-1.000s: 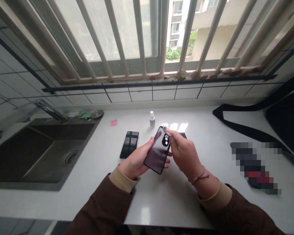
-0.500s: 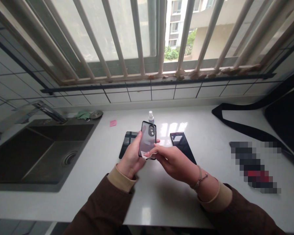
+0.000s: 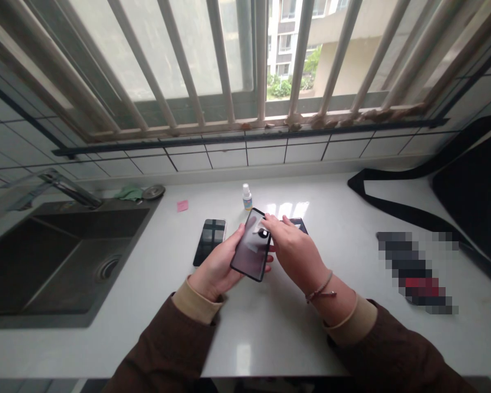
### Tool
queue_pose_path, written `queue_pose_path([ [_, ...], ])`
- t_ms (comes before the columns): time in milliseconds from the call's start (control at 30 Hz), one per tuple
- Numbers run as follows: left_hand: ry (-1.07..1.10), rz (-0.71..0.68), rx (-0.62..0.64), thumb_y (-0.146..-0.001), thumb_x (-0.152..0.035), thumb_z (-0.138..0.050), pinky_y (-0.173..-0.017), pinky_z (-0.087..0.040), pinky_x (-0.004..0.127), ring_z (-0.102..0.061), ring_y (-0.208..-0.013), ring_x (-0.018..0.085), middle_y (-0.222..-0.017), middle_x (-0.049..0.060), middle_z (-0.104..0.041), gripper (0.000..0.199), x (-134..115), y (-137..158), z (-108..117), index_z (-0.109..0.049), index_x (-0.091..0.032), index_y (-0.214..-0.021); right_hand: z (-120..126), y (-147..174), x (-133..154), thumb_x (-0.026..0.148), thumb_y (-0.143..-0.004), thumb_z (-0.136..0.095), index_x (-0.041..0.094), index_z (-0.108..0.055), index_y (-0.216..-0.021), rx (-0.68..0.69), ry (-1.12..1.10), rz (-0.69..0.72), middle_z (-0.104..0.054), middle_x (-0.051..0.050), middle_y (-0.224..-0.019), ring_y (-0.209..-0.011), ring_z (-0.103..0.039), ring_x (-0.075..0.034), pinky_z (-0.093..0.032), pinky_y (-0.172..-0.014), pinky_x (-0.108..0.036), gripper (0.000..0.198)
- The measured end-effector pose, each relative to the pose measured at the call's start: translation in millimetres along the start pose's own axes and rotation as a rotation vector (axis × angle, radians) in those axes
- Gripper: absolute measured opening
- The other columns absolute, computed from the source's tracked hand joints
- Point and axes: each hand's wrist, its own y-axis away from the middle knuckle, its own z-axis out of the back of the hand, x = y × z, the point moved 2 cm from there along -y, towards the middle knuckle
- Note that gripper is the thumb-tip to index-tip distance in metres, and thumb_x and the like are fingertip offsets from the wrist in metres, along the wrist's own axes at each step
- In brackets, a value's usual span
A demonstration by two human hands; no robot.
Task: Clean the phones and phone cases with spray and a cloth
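My left hand (image 3: 223, 265) grips a smoky phone case (image 3: 249, 256) with a black rim and a camera cut-out near its top. The case is tilted, its top leaning right; whether a phone sits inside I cannot tell. Fingers of my right hand (image 3: 292, 243) lie over the case's upper right edge, pressing a small white wipe (image 3: 259, 225), mostly hidden, against it. Left of the case a dark-screened phone (image 3: 210, 240) lies on the counter. Another phone (image 3: 299, 224) is partly covered by my right hand. Behind the case stands a small white spray bottle (image 3: 247, 197).
On the left is a dark sink (image 3: 65, 273) with a chrome tap (image 3: 71, 188). A pink slip (image 3: 182, 206), a green cloth (image 3: 129, 192) and a metal strainer (image 3: 153, 191) lie near it. A black strap (image 3: 396, 206) and a blurred-out item (image 3: 419, 273) occupy the counter's right.
My right hand has moved from the case's lower end to its top, taking the wipe along. My left hand has tilted the case to the right. The spray bottle shows more fully.
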Motion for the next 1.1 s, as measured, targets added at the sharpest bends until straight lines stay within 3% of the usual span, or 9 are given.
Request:
queue_pose_path([
  [200,-0.009,-0.089,-0.109,-0.109,-0.051,-0.048,-0.080,-0.065,0.044,-0.078,-0.084,0.027,-0.111,0.019,-0.079,0.052,4,-6,3,-0.067,-0.012,-0.137,-9,0,3,-0.009,-0.092,-0.049,0.014,-0.062,-0.136,0.187,0.012,0.059,-0.071,-0.020,-0.140,-0.129,-0.071,-0.030,-0.053,-0.117,-0.055,0.051],
  [400,-0.041,-0.313,-0.169,-0.108,-0.042,-0.056,-0.093,-0.062,0.039,-0.078,-0.093,0.024,-0.116,0.015,-0.078,0.043,5,-15,9,-0.064,-0.015,-0.140,-2,0,16,-0.006,-0.095,-0.051,0.018,-0.064,-0.126,0.263,-0.067,0.089,-0.077,-0.015,-0.130,-0.116,-0.077,-0.025,-0.055,-0.116,-0.047,0.041],
  [533,-0.126,-0.427,-0.296,-0.107,-0.048,-0.057,-0.089,-0.062,0.037,-0.078,-0.089,0.024,-0.106,0.014,-0.080,0.045,1,-15,13,-0.062,-0.015,-0.138,-1,2,24,-0.009,-0.093,-0.044,0.016,-0.065,-0.126,0.322,-0.074,0.207,-0.077,-0.016,-0.127,-0.119,-0.076,-0.025,-0.054,-0.116,-0.043,0.046],
  [667,-0.199,-0.491,-0.398,-0.102,-0.055,-0.062,-0.080,-0.062,0.038,-0.078,-0.080,0.024,-0.099,0.012,-0.080,0.051,-4,-12,13,-0.059,-0.018,-0.137,0,3,30,-0.005,-0.095,-0.045,0.015,-0.066,-0.127,0.378,-0.099,0.223,-0.078,-0.016,-0.121,-0.115,-0.077,-0.027,-0.057,-0.111,-0.044,0.043],
  [767,-0.196,-0.502,-0.420,-0.099,-0.057,-0.066,-0.079,-0.062,0.038,-0.078,-0.077,0.023,-0.097,0.010,-0.080,0.054,-5,-10,12,-0.058,-0.018,-0.136,2,3,33,0.001,-0.100,-0.046,0.018,-0.068,-0.121,0.360,-0.138,0.171,-0.079,-0.015,-0.116,-0.112,-0.077,-0.026,-0.060,-0.101,-0.040,0.034],
  [933,-0.199,-0.507,-0.394,-0.099,-0.057,-0.066,-0.083,-0.062,0.039,-0.078,-0.082,0.025,-0.098,0.010,-0.080,0.051,-4,-12,12,-0.062,-0.017,-0.131,7,-1,31,0.015,-0.107,-0.049,0.021,-0.070,-0.114,0.338,-0.285,-0.077,-0.081,-0.009,-0.100,-0.088,-0.078,-0.023,-0.056,-0.075,-0.031,0.023],
  [1100,-0.172,-0.498,-0.342,-0.104,-0.048,-0.062,-0.091,-0.060,0.037,-0.078,-0.098,0.025,-0.106,0.010,-0.080,0.045,-2,-13,9,-0.061,-0.019,-0.139,9,-5,28,0.018,-0.107,-0.051,0.020,-0.071,-0.106,0.297,-0.518,-0.242,-0.077,-0.007,-0.102,-0.096,-0.071,-0.022,-0.053,-0.084,-0.034,0.020],
])
